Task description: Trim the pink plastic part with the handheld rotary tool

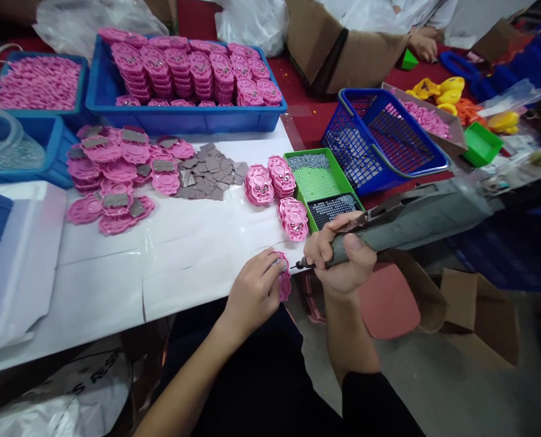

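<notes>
My left hand (255, 288) is closed on a pink plastic part (285, 285) at the table's front edge, its fingers covering much of it. In my right hand (343, 255) is a grey power screwdriver (402, 221), held almost level. Its thin bit points left, close to the pink part; whether they touch I cannot tell. Just beyond my hands lie small stacks of pink parts (292, 218) with shiny metal bits on them. A green divided tray (327, 182) beside these stacks holds small metal pieces.
Grey metal plates (210, 173) lie loose beside a pile of pink parts (115, 158). Behind stands a blue bin (183, 121) of stacked pink parts. A blue basket (384, 139) is at right. A co-worker's hand (422, 45) shows at the far side. Cardboard boxes (477, 309) sit on the floor.
</notes>
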A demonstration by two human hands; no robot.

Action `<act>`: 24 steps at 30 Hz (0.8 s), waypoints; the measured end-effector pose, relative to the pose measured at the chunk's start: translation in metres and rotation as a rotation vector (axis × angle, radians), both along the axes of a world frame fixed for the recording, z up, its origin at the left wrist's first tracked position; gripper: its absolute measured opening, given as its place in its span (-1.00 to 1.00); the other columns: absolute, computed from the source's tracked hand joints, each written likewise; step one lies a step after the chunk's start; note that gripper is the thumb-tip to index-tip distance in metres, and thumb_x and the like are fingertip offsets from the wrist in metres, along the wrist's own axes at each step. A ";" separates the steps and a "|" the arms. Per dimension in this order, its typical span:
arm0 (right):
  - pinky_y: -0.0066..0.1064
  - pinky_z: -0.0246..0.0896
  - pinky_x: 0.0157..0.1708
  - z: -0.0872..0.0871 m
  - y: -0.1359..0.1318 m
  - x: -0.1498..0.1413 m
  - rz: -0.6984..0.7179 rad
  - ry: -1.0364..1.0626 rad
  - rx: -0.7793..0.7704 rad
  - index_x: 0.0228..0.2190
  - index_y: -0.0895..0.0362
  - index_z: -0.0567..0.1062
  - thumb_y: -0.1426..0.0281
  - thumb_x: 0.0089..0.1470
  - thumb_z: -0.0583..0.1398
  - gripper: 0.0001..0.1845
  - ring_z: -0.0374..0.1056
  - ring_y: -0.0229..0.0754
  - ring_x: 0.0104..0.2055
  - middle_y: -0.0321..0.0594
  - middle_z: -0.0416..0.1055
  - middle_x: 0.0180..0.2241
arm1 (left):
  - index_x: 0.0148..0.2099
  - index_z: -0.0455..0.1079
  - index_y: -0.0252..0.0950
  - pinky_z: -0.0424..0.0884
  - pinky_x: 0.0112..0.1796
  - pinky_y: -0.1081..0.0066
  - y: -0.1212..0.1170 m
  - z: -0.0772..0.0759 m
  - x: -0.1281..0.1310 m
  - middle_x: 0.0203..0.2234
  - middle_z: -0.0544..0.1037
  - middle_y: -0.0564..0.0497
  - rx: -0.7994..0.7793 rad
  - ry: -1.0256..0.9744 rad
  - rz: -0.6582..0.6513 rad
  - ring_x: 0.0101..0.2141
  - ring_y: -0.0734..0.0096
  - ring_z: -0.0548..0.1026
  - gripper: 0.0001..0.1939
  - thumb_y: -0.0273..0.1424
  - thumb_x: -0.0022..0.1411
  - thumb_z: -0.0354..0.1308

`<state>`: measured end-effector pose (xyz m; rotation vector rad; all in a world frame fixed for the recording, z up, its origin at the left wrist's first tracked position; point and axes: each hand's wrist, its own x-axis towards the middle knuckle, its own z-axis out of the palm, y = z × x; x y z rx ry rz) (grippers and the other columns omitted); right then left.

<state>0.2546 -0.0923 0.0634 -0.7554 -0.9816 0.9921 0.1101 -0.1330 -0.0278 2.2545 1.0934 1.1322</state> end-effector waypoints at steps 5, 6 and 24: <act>-0.46 0.07 -0.78 -0.004 -0.002 0.003 0.072 -0.015 0.025 -0.33 0.00 0.46 0.20 0.11 0.22 -0.85 -0.03 -0.37 -0.80 -0.54 0.11 -0.73 | 0.08 0.41 -0.29 0.52 0.15 0.01 0.000 0.000 -0.001 0.02 0.59 -0.18 -0.007 0.035 -0.014 0.17 0.04 0.49 -0.68 -0.62 0.34 0.04; -0.46 0.07 -0.77 -0.005 -0.003 0.004 0.086 -0.010 0.038 -0.32 0.00 0.47 0.21 0.12 0.22 -0.86 -0.02 -0.37 -0.79 -0.53 0.11 -0.72 | 0.08 0.41 -0.30 0.52 0.15 0.01 0.000 0.001 -0.001 0.02 0.59 -0.19 -0.002 0.044 -0.016 0.17 0.03 0.49 -0.67 -0.63 0.33 0.04; -0.45 0.08 -0.77 -0.010 -0.002 0.005 0.138 0.014 0.080 -0.30 0.03 0.51 0.26 0.16 0.21 -0.87 -0.01 -0.36 -0.79 -0.50 0.14 -0.72 | 0.06 0.42 -0.26 0.50 0.18 -0.04 0.000 0.003 -0.004 0.06 0.58 -0.16 -0.044 0.024 -0.052 0.20 0.06 0.47 -0.70 -0.60 0.35 0.06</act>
